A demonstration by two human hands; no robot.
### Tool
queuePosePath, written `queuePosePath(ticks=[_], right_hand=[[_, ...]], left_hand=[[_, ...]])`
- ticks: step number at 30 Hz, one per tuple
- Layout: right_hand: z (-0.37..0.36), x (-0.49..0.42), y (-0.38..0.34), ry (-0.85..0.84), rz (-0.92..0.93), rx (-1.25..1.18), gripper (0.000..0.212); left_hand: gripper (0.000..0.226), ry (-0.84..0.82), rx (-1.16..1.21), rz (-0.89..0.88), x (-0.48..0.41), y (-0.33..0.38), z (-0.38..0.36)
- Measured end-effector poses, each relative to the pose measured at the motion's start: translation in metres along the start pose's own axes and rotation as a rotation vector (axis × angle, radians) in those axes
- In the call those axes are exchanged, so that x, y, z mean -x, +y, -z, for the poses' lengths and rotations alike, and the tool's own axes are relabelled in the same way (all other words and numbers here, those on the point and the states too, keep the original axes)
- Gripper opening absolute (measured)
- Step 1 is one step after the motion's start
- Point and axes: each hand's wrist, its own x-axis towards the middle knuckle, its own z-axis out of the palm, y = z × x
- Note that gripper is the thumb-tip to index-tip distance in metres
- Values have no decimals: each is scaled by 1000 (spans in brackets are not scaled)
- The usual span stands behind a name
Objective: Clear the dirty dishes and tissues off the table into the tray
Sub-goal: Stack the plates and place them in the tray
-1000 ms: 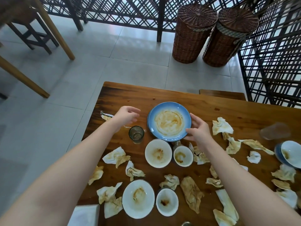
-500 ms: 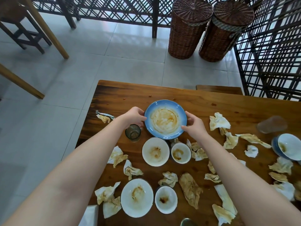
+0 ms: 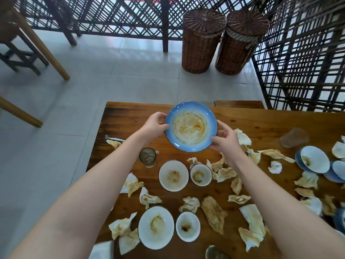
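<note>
Hands: left hand (image 3: 155,126) and right hand (image 3: 225,141) each curl fingers round opposite rims of the sauce-smeared blue plate (image 3: 191,126), held over the bench's (image 3: 261,124) far part. Nearer: glass cup (image 3: 147,157), white bowls (image 3: 173,175), stained tissues (image 3: 213,214) scattered across the bench.

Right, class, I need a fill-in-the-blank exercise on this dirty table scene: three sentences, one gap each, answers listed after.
1. The left hand and right hand grip the ____ plate by its rim.
2. The small glass stands on the table beside the person's ____ forearm.
3. Beyond the table, ____ lidded wicker baskets stand on the tiled floor.

Missing words: blue; left; two.
</note>
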Motion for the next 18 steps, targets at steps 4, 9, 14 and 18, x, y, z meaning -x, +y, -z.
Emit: queuePosePath(ticks=[4, 9, 14, 18], right_hand=[[26, 27, -14, 19, 33, -14, 59], [68, 68, -9, -5, 41, -23, 71], [115, 118, 9, 7, 70, -86, 71], [166, 161, 28, 27, 70, -132, 72]], left_hand=[[38, -87, 115, -32, 27, 17, -15], [38, -134, 212, -20, 70, 29, -45], [40, -170, 219, -51, 119, 45, -86], [38, -193, 227, -85, 163, 63, -132]])
